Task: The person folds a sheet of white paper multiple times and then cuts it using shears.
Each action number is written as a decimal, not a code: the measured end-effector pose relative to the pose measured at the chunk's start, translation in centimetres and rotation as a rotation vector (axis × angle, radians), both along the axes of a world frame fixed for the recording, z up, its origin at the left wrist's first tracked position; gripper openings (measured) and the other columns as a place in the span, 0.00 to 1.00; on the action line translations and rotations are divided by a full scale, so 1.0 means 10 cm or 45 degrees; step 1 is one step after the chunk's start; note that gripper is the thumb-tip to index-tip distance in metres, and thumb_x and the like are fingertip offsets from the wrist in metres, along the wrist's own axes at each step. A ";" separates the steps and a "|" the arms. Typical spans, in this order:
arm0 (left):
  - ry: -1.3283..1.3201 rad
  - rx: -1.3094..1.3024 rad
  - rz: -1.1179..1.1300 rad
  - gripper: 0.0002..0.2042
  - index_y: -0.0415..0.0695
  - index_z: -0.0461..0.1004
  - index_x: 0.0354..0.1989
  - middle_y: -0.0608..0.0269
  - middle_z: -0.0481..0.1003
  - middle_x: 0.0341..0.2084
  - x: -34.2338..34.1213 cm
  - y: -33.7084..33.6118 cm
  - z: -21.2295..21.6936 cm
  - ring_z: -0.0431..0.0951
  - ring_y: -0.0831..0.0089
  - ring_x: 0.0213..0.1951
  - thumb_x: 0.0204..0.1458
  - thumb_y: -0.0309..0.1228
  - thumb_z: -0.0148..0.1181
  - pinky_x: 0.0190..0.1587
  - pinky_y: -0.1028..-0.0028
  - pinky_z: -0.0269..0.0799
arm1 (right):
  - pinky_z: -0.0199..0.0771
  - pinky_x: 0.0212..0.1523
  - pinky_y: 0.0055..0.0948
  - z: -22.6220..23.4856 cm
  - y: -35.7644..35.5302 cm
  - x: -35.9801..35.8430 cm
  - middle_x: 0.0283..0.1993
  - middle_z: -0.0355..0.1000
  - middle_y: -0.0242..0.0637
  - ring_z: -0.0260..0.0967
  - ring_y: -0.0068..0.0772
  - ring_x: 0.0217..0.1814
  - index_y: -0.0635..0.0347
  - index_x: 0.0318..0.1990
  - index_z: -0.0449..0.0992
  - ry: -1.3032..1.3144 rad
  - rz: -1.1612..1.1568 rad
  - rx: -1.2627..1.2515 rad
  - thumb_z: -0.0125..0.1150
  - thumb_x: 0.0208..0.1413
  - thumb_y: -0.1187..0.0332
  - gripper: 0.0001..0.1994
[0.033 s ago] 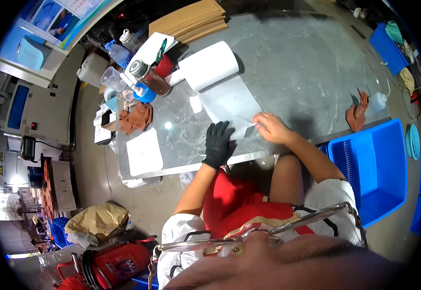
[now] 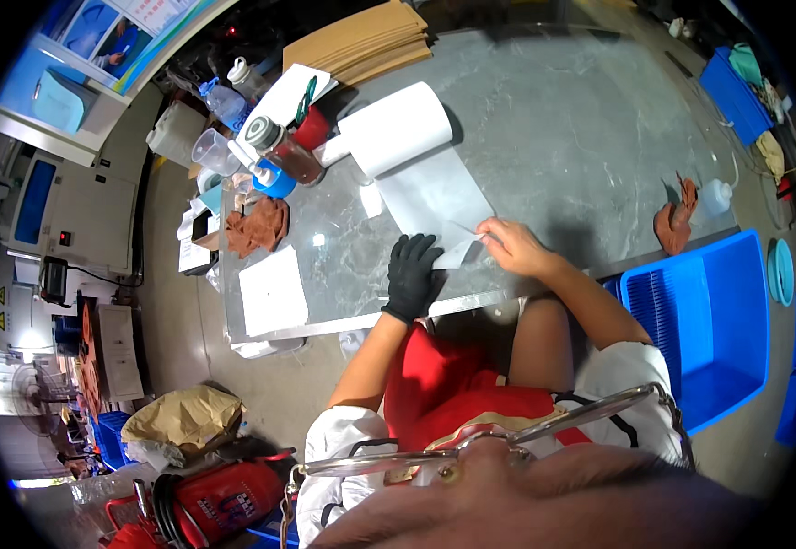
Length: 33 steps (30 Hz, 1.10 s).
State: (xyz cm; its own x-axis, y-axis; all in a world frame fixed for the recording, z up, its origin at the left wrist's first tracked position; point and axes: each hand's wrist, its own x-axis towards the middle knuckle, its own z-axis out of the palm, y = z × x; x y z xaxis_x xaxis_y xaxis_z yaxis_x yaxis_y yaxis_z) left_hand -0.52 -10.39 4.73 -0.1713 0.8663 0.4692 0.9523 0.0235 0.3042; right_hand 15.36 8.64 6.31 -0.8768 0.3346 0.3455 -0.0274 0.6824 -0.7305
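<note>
A roll of thin white film or paper [image 2: 400, 130] lies on the grey marbled table [image 2: 572, 119]. Its pulled-out sheet [image 2: 439, 190], slightly see-through, runs toward me. My left hand [image 2: 410, 277], in a black glove, rests flat on the sheet's left near corner with its fingers stretched out. Bare, my right hand [image 2: 515, 247] pinches the sheet's right edge between thumb and fingers. Between both hands the near end of the sheet is lifted and folded over at a slant.
At the table's left are a lidded jar [image 2: 284, 151], a blue pump bottle [image 2: 272, 179], a brown cloth [image 2: 258, 225] and a white paper [image 2: 273, 288]. Cardboard sheets [image 2: 357, 41] lie at the back. A blue bin [image 2: 723, 329] stands right; another brown cloth [image 2: 675, 220] lies near it.
</note>
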 end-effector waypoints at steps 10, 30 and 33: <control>-0.220 0.146 -0.087 0.14 0.46 0.74 0.33 0.60 0.77 0.33 -0.01 -0.06 0.37 0.77 0.61 0.36 0.34 0.21 0.61 0.39 0.67 0.74 | 0.71 0.39 0.29 0.22 -0.07 0.29 0.31 0.74 0.43 0.73 0.36 0.35 0.61 0.40 0.72 -0.020 0.029 -0.365 0.50 0.56 0.76 0.06; -0.593 -0.106 -0.252 0.16 0.44 0.76 0.37 0.56 0.77 0.37 1.45 -0.97 0.53 0.77 0.56 0.42 0.37 0.17 0.55 0.46 0.64 0.73 | 0.71 0.34 0.28 0.53 -0.79 1.81 0.28 0.71 0.41 0.72 0.35 0.30 0.62 0.37 0.74 -0.262 0.105 -0.285 0.54 0.54 0.73 0.05; -0.668 -0.016 -0.209 0.13 0.43 0.75 0.41 0.55 0.77 0.34 1.32 -0.95 0.40 0.78 0.59 0.38 0.45 0.21 0.56 0.42 0.68 0.73 | 0.70 0.34 0.25 0.62 -0.62 1.54 0.25 0.70 0.32 0.69 0.24 0.29 0.63 0.38 0.74 -0.425 0.171 -0.566 0.53 0.57 0.71 0.06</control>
